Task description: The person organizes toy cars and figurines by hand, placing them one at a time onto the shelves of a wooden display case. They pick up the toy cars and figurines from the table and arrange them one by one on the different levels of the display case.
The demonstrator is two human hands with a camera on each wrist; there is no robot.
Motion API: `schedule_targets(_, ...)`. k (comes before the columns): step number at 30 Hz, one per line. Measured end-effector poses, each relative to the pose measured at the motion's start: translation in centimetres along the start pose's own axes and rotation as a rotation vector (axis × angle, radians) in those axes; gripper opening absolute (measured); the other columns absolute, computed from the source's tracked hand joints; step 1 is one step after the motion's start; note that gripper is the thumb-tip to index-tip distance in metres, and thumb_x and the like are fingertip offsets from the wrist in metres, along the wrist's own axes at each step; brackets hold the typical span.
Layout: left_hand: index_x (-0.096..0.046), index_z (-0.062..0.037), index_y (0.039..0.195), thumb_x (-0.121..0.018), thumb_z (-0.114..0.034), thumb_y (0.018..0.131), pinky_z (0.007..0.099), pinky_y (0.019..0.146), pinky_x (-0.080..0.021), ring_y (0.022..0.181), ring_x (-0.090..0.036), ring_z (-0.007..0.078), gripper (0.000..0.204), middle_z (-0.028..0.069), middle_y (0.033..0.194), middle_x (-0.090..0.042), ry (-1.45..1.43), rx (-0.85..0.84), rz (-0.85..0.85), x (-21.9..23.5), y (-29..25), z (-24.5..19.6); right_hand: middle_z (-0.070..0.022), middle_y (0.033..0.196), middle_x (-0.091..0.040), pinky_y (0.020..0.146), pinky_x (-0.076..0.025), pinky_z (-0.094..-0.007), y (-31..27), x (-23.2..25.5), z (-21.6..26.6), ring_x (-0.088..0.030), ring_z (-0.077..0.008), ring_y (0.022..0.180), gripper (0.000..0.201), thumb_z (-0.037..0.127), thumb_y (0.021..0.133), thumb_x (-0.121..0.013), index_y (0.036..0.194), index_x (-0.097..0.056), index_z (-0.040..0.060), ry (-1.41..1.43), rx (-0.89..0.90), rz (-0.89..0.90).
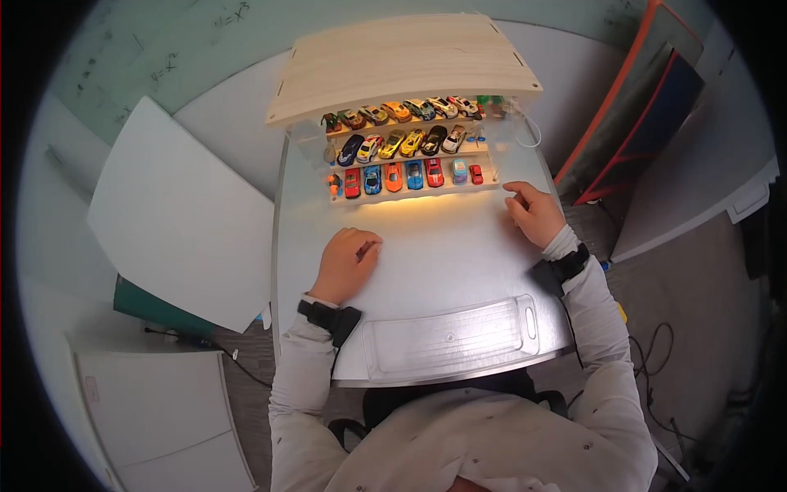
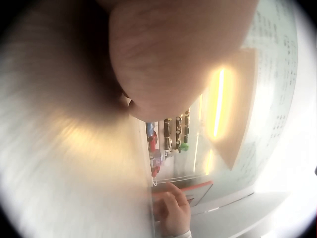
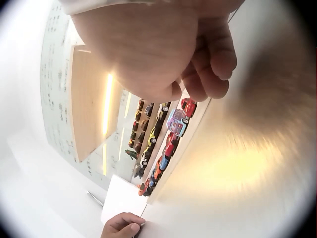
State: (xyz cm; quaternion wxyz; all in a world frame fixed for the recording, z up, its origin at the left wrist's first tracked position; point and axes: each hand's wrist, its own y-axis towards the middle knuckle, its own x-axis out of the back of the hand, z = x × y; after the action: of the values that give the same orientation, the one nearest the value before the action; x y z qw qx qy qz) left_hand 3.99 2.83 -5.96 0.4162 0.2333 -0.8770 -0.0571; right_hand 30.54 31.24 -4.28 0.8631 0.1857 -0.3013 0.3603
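Observation:
A lit wooden display shelf (image 1: 410,195) stands at the back of the table, with toy cars in three stepped rows. My right hand (image 1: 534,213) is by its front right corner, fingers loosely bent and holding nothing. Closest to that hand are a small red toy car (image 3: 188,107) and a pale blue and purple toy van (image 3: 177,122), both on the bottom row. Lower down and to the left, my left hand (image 1: 346,264) lies on the table in front of the shelf, fingers loosely curled around nothing. In the left wrist view its palm hides part of the rows.
A clear plastic tray (image 1: 447,338) lies along the table's near edge, between the forearms. The shelf's wooden top (image 1: 402,66) juts out over the cars. White panels (image 1: 188,221) stand to the left; a red-edged dark board (image 1: 648,123) leans at the right.

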Motion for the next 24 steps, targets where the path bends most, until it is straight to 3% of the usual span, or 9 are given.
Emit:
schedule_targets(3,-0.071,-0.0032,0.098,-0.068,-0.01,0.091,0.0337,0.068,-0.05,0.074,-0.062,0.0216,0.01,0.0078,0.083,-0.065,-0.11,0.103,-0.076,-0.4,-0.5,0.1,-0.0046,0.076,-0.064,0.065,-0.051,-0.0276,-1.6,0.6,-0.5,-0.062,-0.0118,0.066,0.03,0.013,0.098,-0.062,0.125,-0.063,-0.0007,0.088,-0.071,-0.001)
schedule_targets(6,-0.07,-0.0011,0.101,-0.069,-0.014,0.096,0.0293,0.065,-0.05,0.072,-0.06,0.0135,0.014,0.0059,0.087,-0.068,-0.179,0.091,-0.165,-0.8,-0.9,1.2,-0.0016,0.076,-0.063,0.062,-0.049,-0.0246,-2.9,0.8,0.1,-0.059,-0.0084,0.065,0.025,0.012,0.1,-0.06,0.121,-0.064,-0.0013,0.21,-0.134,0.021)
schedule_targets(9,-0.07,-0.0005,0.1,-0.069,-0.016,0.097,0.0277,0.062,-0.047,0.067,-0.057,0.0104,0.016,0.0034,0.08,-0.066,-0.285,0.169,-0.236,-0.9,-1.1,1.3,0.0007,0.077,-0.062,0.059,-0.047,-0.0231,-3.3,0.0,-1.6,-0.058,-0.0065,0.064,0.022,0.011,0.101,-0.059,0.118,-0.064,-0.0007,0.308,-0.152,0.013)
schedule_targets(12,-0.067,-0.0003,0.086,-0.067,-0.018,0.099,0.0289,0.057,-0.043,0.061,-0.049,0.0099,0.022,0.0028,0.066,-0.057,-0.237,0.232,-0.275,-0.4,-1.1,0.6,0.0015,0.078,-0.061,0.059,-0.047,-0.023,-2.9,-0.9,-2.9,-0.057,-0.0063,0.064,0.02,0.011,0.101,-0.058,0.117,-0.064,0.0,0.364,-0.147,-0.048)
schedule_targets(18,-0.054,0.001,0.067,-0.065,-0.026,0.098,0.0396,0.052,-0.037,0.051,-0.045,0.0218,0.043,0.0136,0.058,-0.05,-0.136,0.22,-0.271,0.1,-1.3,1.0,0.0021,0.078,-0.061,0.061,-0.046,-0.0225,-3.8,-1.0,-1.9,-0.056,-0.0057,0.066,0.019,0.011,0.101,-0.059,0.115,-0.065,0.0002,0.302,-0.113,-0.109)
schedule_targets(24,-0.053,0.001,0.065,-0.066,-0.023,0.094,0.0419,0.052,-0.038,0.05,-0.046,0.0281,0.04,0.0167,0.059,-0.051,-0.094,0.18,-0.272,0.0,-1.4,0.7,0.0017,0.079,-0.061,0.061,-0.046,-0.0224,-4.2,-1.4,-2.4,-0.055,-0.0054,0.067,0.018,0.012,0.101,-0.061,0.114,-0.066,-0.0004,0.323,-0.082,-0.148)
